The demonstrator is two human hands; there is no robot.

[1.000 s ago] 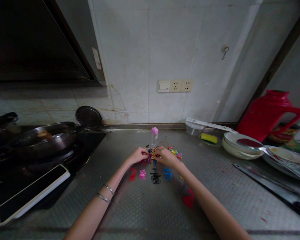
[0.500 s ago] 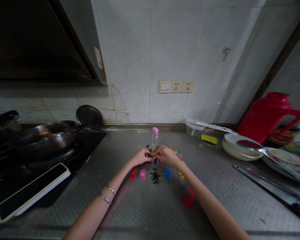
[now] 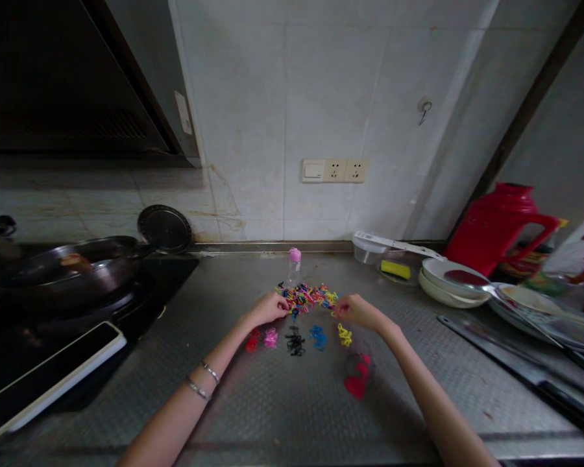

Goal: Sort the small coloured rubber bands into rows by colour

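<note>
Over on the right side of the mixed heap (image 3: 311,297), the right hand (image 3: 363,312) has swung out from the middle, where it worked a half-second ago close beside the left hand (image 3: 270,308). Left stays at the heap's left edge, fingers curled in; whether it pinches anything I cannot tell. Right has its fingertips drawn together by a bit of yellow, and I can't make out whether they grip it.

As for progress, five single-colour piles already lie in front of the heap, one of each: the red pile (image 3: 252,340) and pink pile (image 3: 270,338) to its front left, the black pile (image 3: 295,344) and blue pile (image 3: 318,337) straight before it, the yellow pile (image 3: 344,335) to its front right. Each is small; the one heap is far bigger and thoroughly jumbled, so I'd judge most of the little loops remain to be separated. They tangle too much to count singly.

One pink-capped bottle (image 3: 294,264) stands just behind the heap, and one red heart-shaped piece (image 3: 356,383) lies farther out, beyond the yellow pile.
</note>
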